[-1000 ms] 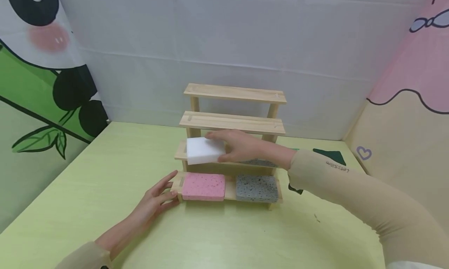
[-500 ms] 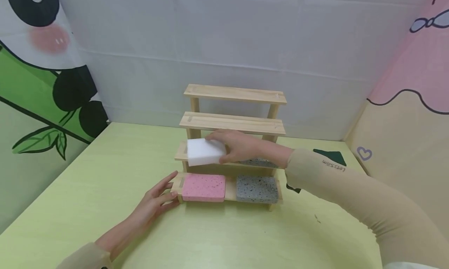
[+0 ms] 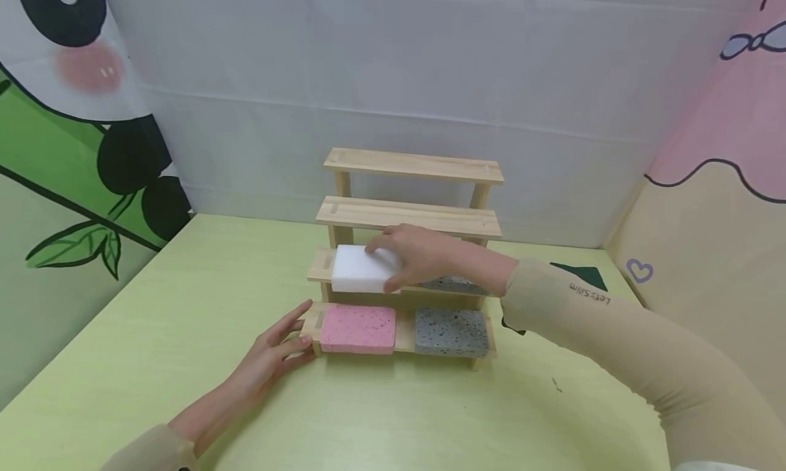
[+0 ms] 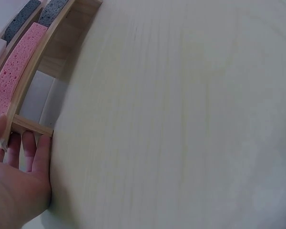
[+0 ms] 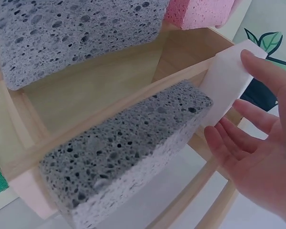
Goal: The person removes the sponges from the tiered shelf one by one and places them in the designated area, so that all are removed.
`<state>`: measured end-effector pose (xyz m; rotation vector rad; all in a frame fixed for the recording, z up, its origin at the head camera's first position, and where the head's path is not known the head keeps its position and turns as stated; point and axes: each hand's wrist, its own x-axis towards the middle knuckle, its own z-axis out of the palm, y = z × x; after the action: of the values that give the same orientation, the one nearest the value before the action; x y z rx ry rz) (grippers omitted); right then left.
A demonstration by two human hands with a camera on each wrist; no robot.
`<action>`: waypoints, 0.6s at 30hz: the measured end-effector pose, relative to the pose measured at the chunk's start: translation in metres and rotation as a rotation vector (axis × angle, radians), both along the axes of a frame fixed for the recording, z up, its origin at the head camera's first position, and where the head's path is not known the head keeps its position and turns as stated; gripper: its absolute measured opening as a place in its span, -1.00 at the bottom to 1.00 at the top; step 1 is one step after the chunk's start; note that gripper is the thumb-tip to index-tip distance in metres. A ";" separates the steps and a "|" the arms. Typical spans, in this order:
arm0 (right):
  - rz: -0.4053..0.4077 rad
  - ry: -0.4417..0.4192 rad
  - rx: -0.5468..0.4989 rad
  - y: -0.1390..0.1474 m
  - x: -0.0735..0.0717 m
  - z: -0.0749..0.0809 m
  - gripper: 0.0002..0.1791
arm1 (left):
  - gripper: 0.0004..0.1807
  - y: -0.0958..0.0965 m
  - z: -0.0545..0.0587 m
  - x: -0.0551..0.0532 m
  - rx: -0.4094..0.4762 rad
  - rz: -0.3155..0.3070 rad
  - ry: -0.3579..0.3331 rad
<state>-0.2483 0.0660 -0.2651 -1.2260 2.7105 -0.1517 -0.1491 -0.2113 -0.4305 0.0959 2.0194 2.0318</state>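
Hands: 2, bare, both in view.
Right hand (image 3: 420, 254): center of frame, thumb and fingers gripping the white block.
Left hand (image 3: 270, 351): lower left of center, not closed, fingers mostly straight, touching the left end of the rack's bottom step; thumb near its front corner.
White block (image 3: 351, 272): 1, mid-frame, left part of second step up, partly covered by right-hand fingers.
Rack (image 3: 408, 215): 1, pale wood, 4 steps, center of frame; top two steps bare, lower two loaded.
Pink sponge (image 3: 358, 329): 1, bottom step, left half, below the white block in frame, speckled with holes.
Gray sponges: 2, pitted; front one (image 3: 451, 332) on bottom step, right half; other (image 3: 457, 286) on second step, right half, partly behind right wrist.
Table (image 3: 393, 423): 1, yellow-green, fills lower frame.
Dark green piece (image 3: 585, 276): right of center, mostly behind sleeve; extent can't tell.
Sleeves: 2, beige; right one (image 3: 595, 327) lettered, left one (image 3: 153, 450) bottom left.
Drawn heart (image 3: 640, 271): 1, right wall.
Drawn bow (image 3: 757, 42): 1, upper right.
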 end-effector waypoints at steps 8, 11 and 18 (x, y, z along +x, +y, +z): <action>0.003 0.008 -0.016 0.002 0.001 -0.003 -0.25 | -0.21 -0.001 -0.002 0.000 -0.003 -0.007 0.009; 0.002 0.014 -0.041 0.002 0.002 -0.004 -0.26 | -0.21 -0.001 -0.001 0.001 -0.002 -0.007 0.013; 0.000 0.024 -0.095 0.004 0.005 -0.006 -0.27 | -0.22 0.000 -0.003 0.000 0.005 -0.006 0.009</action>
<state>-0.2432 0.0699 -0.2713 -1.2605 2.7530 -0.2696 -0.1496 -0.2114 -0.4330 0.1118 2.0169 2.0361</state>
